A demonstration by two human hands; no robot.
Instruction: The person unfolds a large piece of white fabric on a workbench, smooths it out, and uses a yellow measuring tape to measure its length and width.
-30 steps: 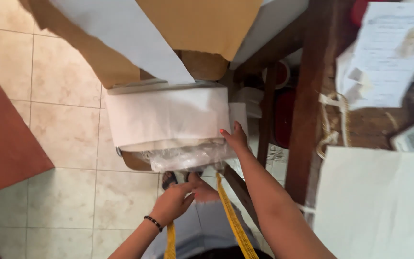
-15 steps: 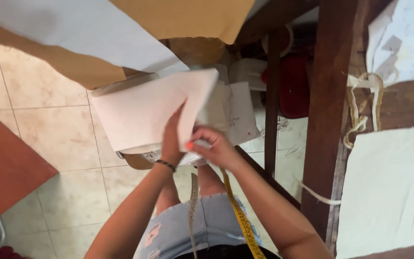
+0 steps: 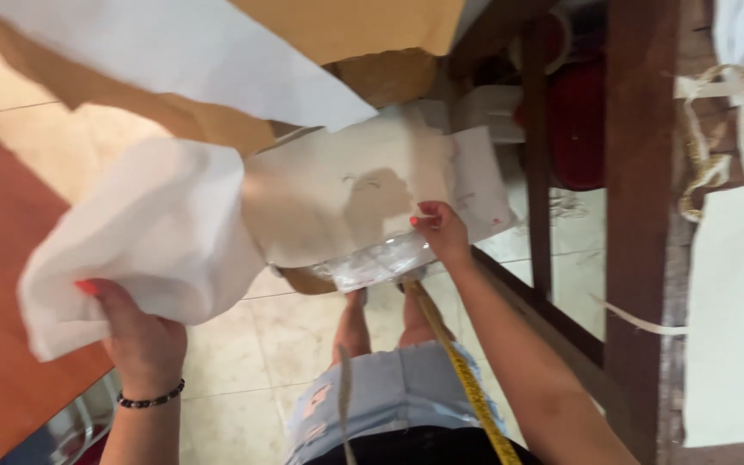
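Pale beige floor tiles (image 3: 243,353) are showing below. A reddish-brown tabletop (image 3: 2,344) is filling the lower left, and dark wooden frame posts (image 3: 639,215) are standing at the right, catching soft daylight.

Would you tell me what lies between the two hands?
In the head view, white fabric sheet spans from left hand to right hand.

The left hand (image 3: 141,337) has swung from the middle of the frame out to the lower left, carrying a white fabric piece (image 3: 144,237) off the stack (image 3: 346,202). The right hand (image 3: 441,231) has shifted slightly right, apparently pinning the clear plastic bag (image 3: 376,263).
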